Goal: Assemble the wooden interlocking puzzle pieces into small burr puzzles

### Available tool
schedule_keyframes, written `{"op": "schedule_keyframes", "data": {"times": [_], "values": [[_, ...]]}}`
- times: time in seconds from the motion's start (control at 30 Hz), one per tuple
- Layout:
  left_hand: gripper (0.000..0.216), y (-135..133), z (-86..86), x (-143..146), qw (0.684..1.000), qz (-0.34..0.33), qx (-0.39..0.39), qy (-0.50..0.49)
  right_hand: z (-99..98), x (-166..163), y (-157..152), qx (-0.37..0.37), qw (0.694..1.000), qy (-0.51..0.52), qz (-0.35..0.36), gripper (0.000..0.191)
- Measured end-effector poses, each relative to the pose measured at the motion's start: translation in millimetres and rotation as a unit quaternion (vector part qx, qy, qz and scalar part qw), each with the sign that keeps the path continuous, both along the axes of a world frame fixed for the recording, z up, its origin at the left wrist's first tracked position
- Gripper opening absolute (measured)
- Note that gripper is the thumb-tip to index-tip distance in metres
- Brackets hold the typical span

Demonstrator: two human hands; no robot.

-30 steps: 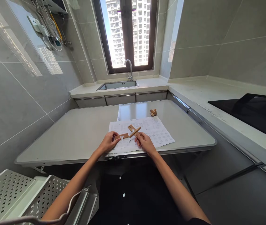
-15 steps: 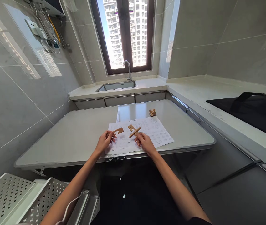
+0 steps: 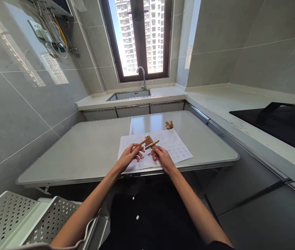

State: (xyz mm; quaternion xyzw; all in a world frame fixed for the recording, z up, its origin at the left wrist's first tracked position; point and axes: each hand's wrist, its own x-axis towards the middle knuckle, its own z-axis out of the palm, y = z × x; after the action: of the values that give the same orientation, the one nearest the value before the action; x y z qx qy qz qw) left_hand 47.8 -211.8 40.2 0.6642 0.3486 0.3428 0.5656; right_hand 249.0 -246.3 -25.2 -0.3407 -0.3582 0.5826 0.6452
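Observation:
My left hand holds a flat notched wooden puzzle piece and presses it against the crossed wooden pieces held in my right hand. Both hands hover just above a printed instruction sheet lying on the grey folding table. A small assembled wooden burr puzzle sits on the table beyond the sheet.
Behind the table runs a white counter with a steel sink and tap under a window. A black bag lies on the right counter. A white perforated rack stands at lower left. Tiled walls close both sides.
My left hand picked the notched piece up off the sheet and carried it right until it met the crossed pieces in my right hand, which stayed nearly still.

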Motion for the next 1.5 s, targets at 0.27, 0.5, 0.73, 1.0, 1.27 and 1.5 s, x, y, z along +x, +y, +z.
{"op": "schedule_keyframes", "data": {"times": [0.27,0.5,0.73,1.0,1.27,1.5], "values": [[0.054,-0.7,4.1,24.6,0.998,-0.042,-0.038,-0.027,2.4,9.5,-1.6,-0.003,0.995,0.093,0.032,0.036],[0.050,-3.2,2.6,30.4,0.996,-0.061,-0.050,-0.033,0.4,16.7,-1.3,0.012,0.986,0.149,0.078,0.024],[0.055,-2.6,0.0,35.2,0.997,-0.062,-0.045,-0.025,5.2,17.7,-7.0,0.023,0.977,0.148,0.155,0.022],[0.054,-3.5,-3.1,34.3,0.999,-0.039,-0.010,-0.022,9.2,18.7,-14.1,0.030,0.969,0.117,0.216,0.029],[0.049,-3.3,-12.1,35.5,0.997,0.002,-0.034,-0.063,8.0,20.4,-17.2,0.030,0.963,0.073,0.258,0.031],[0.053,2.2,-11.8,27.1,0.999,-0.006,-0.044,-0.012,9.3,19.3,-17.9,0.017,0.966,0.078,0.246,0.031]]}}
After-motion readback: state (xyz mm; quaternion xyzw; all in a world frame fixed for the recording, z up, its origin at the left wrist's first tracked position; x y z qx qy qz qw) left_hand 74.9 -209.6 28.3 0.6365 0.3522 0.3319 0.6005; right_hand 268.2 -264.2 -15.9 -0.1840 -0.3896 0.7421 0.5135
